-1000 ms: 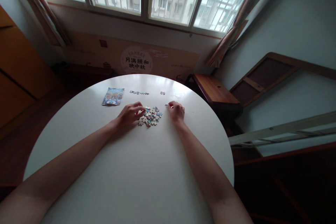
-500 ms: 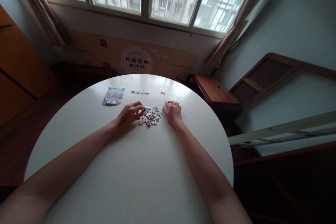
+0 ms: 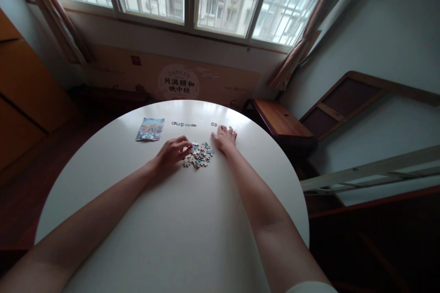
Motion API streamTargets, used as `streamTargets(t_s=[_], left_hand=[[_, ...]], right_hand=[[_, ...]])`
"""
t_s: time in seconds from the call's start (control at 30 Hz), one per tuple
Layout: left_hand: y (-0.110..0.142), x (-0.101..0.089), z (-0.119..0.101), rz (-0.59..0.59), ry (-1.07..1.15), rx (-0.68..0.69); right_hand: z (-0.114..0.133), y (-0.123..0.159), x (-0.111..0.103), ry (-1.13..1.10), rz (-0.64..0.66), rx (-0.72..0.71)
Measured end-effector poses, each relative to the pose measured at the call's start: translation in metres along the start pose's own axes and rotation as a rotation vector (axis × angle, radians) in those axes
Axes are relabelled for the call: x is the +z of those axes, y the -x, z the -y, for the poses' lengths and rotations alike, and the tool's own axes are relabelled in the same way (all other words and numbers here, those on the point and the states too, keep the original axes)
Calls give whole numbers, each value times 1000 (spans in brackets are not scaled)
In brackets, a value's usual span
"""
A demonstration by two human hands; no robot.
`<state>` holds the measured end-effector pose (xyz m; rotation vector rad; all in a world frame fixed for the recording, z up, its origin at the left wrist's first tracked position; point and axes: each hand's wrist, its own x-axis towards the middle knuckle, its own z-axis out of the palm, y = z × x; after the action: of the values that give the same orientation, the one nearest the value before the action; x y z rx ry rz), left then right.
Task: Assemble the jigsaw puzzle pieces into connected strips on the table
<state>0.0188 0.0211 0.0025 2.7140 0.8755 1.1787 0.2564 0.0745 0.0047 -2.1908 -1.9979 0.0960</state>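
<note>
A loose heap of jigsaw puzzle pieces (image 3: 200,154) lies on the white round table (image 3: 165,233), some pale side up and some coloured. At the heap's left edge, my left hand (image 3: 174,150) is curled with thumb and fingers drawn together. What its fingertips hold, if anything, is too small to make out. My right hand (image 3: 225,138) reaches past the heap, palm down and fingers apart. Just beyond its fingertips is a small cluster of puzzle pieces (image 3: 214,124). Farther left, a short row of puzzle pieces (image 3: 184,124) lies along the far side.
A colourful printed packet (image 3: 150,129) lies at the far left of the table. Behind the table's right edge stands a wooden bench or low table (image 3: 283,119). Barred windows (image 3: 223,0) and a printed banner (image 3: 178,80) are across the far wall.
My right hand, pinching a small piece a second ago, moved left, then forward towards the small cluster, and its fingers have spread. My left hand stays by the heap. The view tilts slightly up.
</note>
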Motion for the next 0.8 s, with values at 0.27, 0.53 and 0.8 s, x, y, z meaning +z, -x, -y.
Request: streamTargets(t_s=[0.27,0.53,0.8], left_hand=[[1,1,1,31,-1,-10],[1,2,0,34,-1,-21],[0,2,0,31,-4,-22]], right_hand=[[-3,-5,3,-7,-34,4],[-4,-4,2,-10,-10,-31],[-4,-3,3,-26,-16,-51]])
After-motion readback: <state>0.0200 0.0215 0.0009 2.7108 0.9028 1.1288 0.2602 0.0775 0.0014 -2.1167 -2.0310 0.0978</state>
